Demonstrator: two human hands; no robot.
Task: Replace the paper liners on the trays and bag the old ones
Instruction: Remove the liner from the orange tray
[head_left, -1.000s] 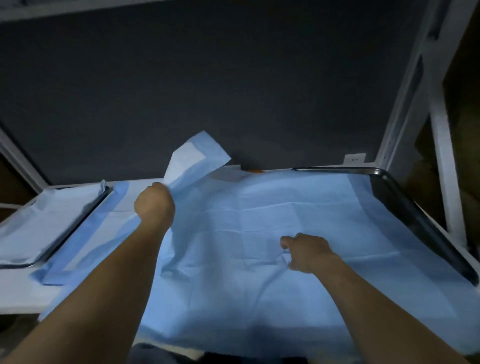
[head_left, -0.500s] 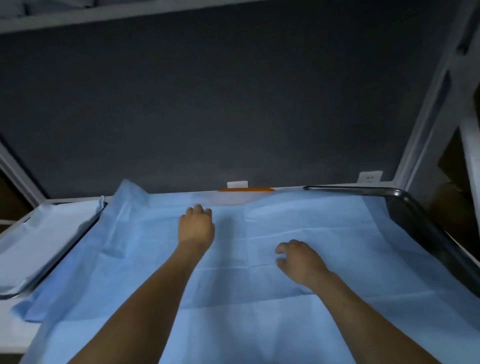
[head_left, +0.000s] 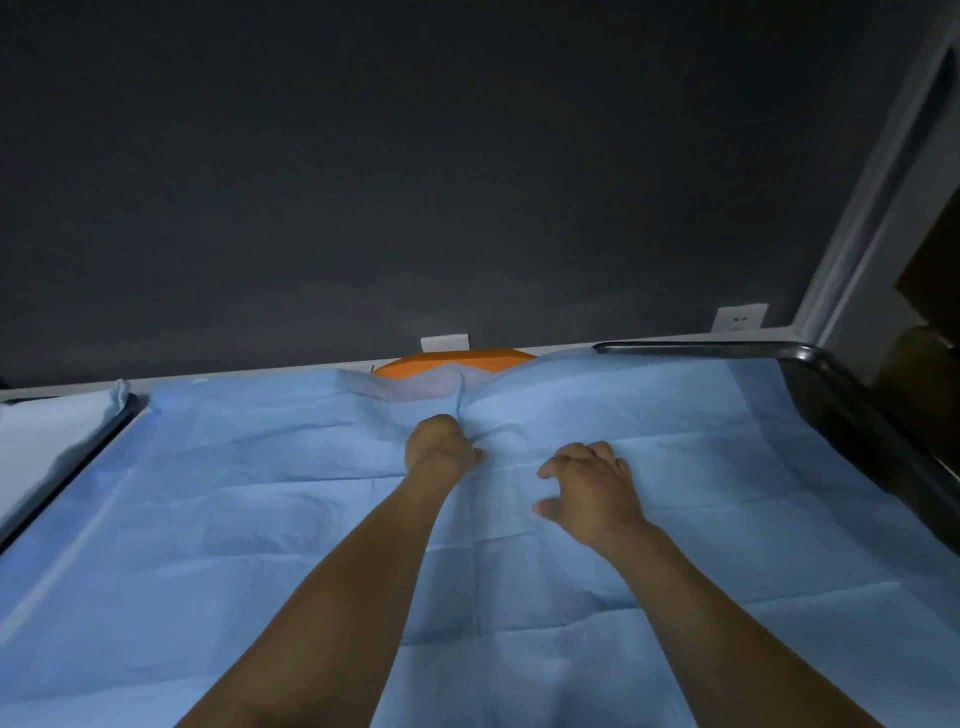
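One wide light-blue paper liner (head_left: 260, 519) drapes across the black rimmed tray (head_left: 857, 415) | left grip (head_left: 441, 449) curled, pinching a central liner fold | right grip (head_left: 587, 488) spread, resting on the liner just beside it

no readable txt, nos. or brands anywhere. white tab (head_left: 444, 343) at the wall edge, just beyond where the left hand (head_left: 440, 448) bunches the liner (head_left: 260, 493): too small to tell any print. white plate (head_left: 740, 317) far right of that grip: two dark marks, no legible lettering.
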